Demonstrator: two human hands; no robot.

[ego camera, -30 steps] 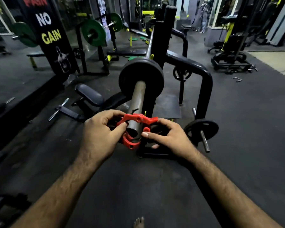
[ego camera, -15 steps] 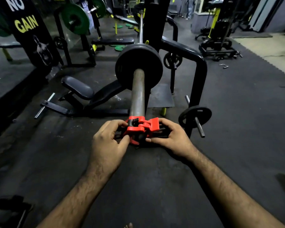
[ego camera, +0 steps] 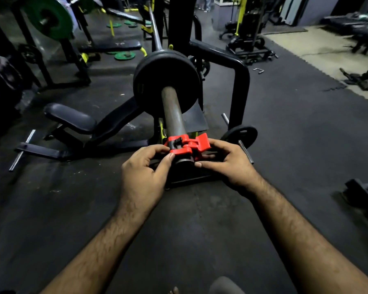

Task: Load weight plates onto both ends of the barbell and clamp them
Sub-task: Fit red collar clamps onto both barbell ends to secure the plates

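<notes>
Clamp (ego camera: 187,145), red and with its lever up, sits around the near tip of the bar (ego camera: 173,112), pinched by left hand (ego camera: 146,169) and right hand (ego camera: 225,161), well short of the plate (ego camera: 166,81); clamping step, which I judge needs sliding it far to the plate, then snapping the lever down.

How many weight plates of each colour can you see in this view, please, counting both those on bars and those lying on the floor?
Black plates: 2, one on the barbell sleeve and a smaller one on the storage peg.
Green plates: at least 4, one large on the far rack and at least three on the floor.
Total: at least 6; the dim background may hide more.
</notes>
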